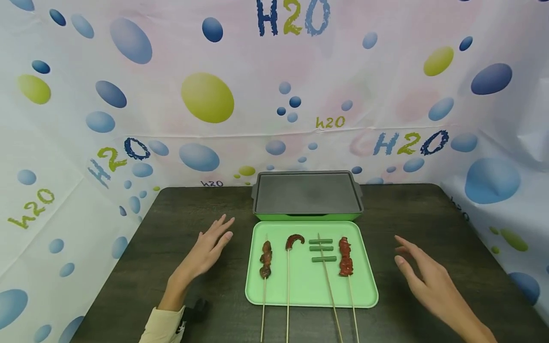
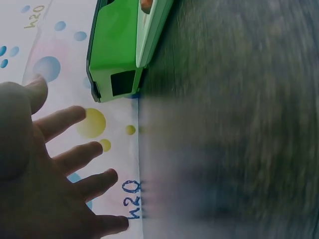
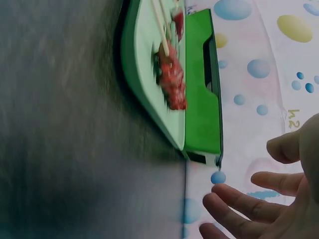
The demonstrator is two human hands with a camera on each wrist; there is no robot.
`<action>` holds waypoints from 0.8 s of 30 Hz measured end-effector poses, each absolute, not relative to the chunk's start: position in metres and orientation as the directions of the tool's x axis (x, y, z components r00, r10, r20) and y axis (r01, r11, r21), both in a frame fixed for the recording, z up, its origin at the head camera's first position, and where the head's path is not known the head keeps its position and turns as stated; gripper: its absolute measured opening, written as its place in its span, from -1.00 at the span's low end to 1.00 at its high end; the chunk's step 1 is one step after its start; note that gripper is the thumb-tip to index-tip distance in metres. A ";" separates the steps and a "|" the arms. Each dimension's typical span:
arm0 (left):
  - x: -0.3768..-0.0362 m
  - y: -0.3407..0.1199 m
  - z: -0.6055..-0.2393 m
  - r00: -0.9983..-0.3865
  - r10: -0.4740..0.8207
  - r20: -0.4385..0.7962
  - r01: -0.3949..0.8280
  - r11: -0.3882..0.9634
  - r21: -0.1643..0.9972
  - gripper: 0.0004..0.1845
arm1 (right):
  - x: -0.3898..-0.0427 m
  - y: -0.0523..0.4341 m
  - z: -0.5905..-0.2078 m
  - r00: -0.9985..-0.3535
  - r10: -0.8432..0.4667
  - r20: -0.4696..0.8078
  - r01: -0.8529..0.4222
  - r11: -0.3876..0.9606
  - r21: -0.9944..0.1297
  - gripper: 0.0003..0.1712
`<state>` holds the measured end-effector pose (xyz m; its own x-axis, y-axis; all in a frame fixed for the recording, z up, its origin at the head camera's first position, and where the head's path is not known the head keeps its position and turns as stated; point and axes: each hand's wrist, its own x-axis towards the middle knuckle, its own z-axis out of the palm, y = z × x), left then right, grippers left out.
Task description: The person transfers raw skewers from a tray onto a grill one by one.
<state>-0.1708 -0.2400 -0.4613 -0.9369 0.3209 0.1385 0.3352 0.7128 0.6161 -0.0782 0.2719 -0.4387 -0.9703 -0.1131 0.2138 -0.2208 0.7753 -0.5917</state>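
Evenly placed, the flat, empty left hand (image 1: 210,247) at nine o'clock and right hand (image 1: 422,274) at three flank the green tray (image 1: 309,290), whose skewers (image 1: 345,257) run twelve-to-six.

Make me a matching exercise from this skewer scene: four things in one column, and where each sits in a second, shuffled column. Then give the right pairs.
Things:
1. grill pan
2. curled brown skewer
3. left hand
4. red skewer

Places:
A. farthest right on the green tray
B. over the table, left of the tray, holding nothing
C. behind the tray, against its far edge
D. second from the left on the tray

Pairs: 1-C, 2-D, 3-B, 4-A
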 end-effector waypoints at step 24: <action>-0.170 -0.217 -0.480 -0.871 0.490 -0.041 0.361 0.694 0.623 -0.33 | -0.050 0.252 -0.469 -0.908 -0.330 -0.259 0.132 0.361 -0.923 -0.45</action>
